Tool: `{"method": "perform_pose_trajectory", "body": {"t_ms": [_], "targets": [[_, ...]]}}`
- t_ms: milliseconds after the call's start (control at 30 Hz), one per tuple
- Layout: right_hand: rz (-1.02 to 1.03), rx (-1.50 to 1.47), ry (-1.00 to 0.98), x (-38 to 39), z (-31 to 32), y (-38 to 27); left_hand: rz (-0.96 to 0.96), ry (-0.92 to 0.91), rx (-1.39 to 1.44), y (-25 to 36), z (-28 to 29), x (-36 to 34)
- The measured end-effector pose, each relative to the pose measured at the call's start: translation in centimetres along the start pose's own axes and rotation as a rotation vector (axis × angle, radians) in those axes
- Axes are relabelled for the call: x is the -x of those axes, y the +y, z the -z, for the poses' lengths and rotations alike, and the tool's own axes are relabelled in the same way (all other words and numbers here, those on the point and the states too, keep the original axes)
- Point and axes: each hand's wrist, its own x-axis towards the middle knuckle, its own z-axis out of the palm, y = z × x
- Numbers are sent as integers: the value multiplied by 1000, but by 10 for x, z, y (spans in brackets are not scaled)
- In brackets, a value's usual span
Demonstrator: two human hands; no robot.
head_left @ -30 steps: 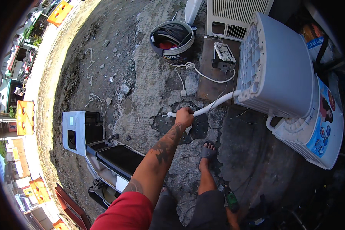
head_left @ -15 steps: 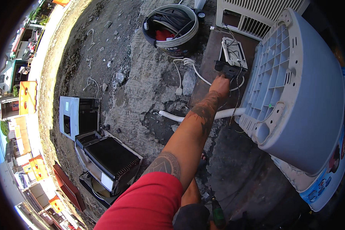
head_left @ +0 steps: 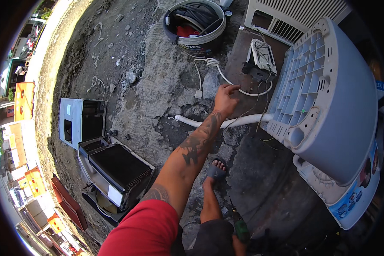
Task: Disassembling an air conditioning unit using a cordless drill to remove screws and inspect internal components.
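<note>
My left hand (head_left: 225, 101), at the end of a tattooed arm in a red sleeve, hovers over the ground near a white cord (head_left: 246, 92). Its fingers are loosely bent and apart, with nothing visible in them. Just beyond lies a white panel with loose wires (head_left: 262, 55), a black plastic part (head_left: 256, 72) at its near end. At the lower edge my right hand (head_left: 239, 246), partly cut off, is wrapped around the grip of a green power drill (head_left: 240, 230), its bit pointing away from me. Right of the panel, a grey washing machine body (head_left: 343, 106) lies tipped, its gridded base facing left.
A white corrugated hose (head_left: 247, 121) runs left from the machine. A bucket of black hose (head_left: 196, 45) stands at the far side, by a slatted cream panel (head_left: 296, 15). Dismantled appliance casings (head_left: 117, 166) lie at left on rough ground. My sandalled foot (head_left: 216, 169) is below my arm.
My left hand has drawn back from the black part, toward me and to the left. My foot has come into fuller view. The drill stays low in my right hand.
</note>
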Motion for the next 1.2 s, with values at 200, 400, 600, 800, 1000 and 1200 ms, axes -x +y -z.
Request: {"method": "perform_pose_trajectory", "body": {"t_ms": [200, 400, 600, 800, 1000, 1200], "targets": [[-382, -566, 69, 172, 63, 181, 519, 8, 70, -51, 39, 235], [-298, -557, 13, 181, 105, 130, 792, -609, -515, -79, 176, 495], [72, -225, 282, 191, 80, 148, 1046, -410, -307, -89, 283, 586], [518, 184, -87, 265, 95, -52, 1041, -44, -133, -130, 351, 685], [789, 649, -269, 304, 44, -151, 1173, -40, -1, -101, 380, 758], [955, 974, -345, 342, -9, -200, 1275, -132, 345, -90, 354, 835]]}}
